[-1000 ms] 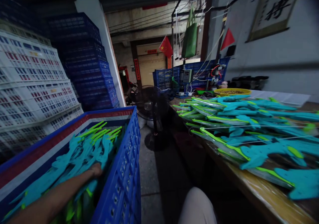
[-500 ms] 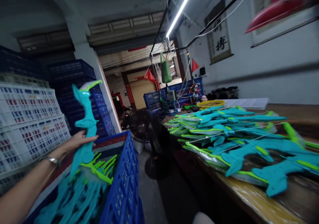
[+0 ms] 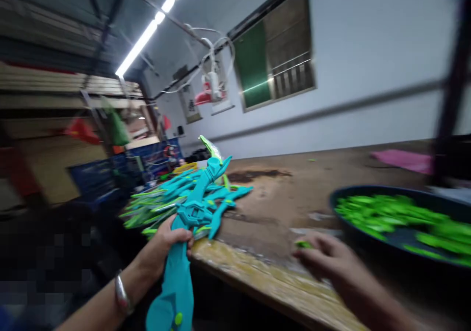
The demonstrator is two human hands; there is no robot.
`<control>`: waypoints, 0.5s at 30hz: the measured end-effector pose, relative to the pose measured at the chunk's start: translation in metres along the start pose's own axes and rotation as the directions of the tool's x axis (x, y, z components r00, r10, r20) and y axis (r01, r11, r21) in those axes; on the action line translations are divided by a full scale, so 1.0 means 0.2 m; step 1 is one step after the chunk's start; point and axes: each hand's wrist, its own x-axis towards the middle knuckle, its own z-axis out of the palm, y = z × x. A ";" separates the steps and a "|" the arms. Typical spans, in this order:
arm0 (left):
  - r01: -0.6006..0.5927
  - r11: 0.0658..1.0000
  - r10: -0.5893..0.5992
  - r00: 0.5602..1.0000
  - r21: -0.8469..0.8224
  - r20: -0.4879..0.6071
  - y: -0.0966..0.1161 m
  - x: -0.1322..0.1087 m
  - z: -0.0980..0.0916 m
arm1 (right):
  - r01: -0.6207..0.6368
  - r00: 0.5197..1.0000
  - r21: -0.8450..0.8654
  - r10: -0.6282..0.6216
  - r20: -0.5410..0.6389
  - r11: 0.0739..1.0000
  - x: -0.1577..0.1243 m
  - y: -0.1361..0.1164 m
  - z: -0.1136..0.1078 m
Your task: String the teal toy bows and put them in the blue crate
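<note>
My left hand (image 3: pixel 171 238) is closed around the middle of a turquoise toy bow (image 3: pixel 196 213), held upright and tilted in front of the workbench. A lime-green limb shows at its top end; its lower end runs out of the frame. Between the thumb and fingers of my right hand (image 3: pixel 326 255), slightly blurred, is a small green plastic piece (image 3: pixel 303 244). That hand is over the bench's front edge, left of a dark round basin (image 3: pixel 336 193) holding many similar green pieces (image 3: pixel 390 213). Behind the held bow lies a pile of turquoise and green toy bows (image 3: pixel 176 186).
The wooden workbench (image 3: pixel 268 208) has a worn, yellowish front edge (image 3: pixel 250 267). A pink cloth or sheet (image 3: pixel 405 159) lies at its back right, near a dark post (image 3: pixel 445 105). A yellow basin (image 3: pixel 187 167) stands beyond the pile. Cables (image 3: pixel 213 51) hang overhead.
The view has swung right, away from the blue crate. My left hand has carried the bow from above the crate to the bench. My right hand has come into view, pinching a green piece.
</note>
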 end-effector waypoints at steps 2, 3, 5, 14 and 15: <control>-0.006 0.999 0.010 0.997 -0.051 0.082 -0.20 0.04 0.23 | -0.110 0.991 0.042 0.106 0.081 0.993 -0.04 0.00 -0.04; -0.005 0.997 0.014 0.994 -0.079 0.112 -0.28 0.04 0.33 | -0.162 0.980 0.081 0.151 0.127 0.983 -0.06 0.01 -0.04; 0.006 0.989 0.016 0.988 -0.145 0.153 -0.41 0.02 0.49 | -0.233 0.964 0.156 0.206 0.169 0.960 -0.11 0.03 -0.02; 0.023 0.953 -0.031 0.999 -0.302 -0.024 -0.63 -0.08 0.62 | -0.312 0.950 0.312 0.294 0.104 0.898 -0.26 -0.04 0.03; 0.048 0.947 -0.058 0.998 -0.319 -0.024 -0.63 -0.08 0.61 | -0.307 0.952 0.317 0.291 0.097 0.897 -0.25 -0.04 0.04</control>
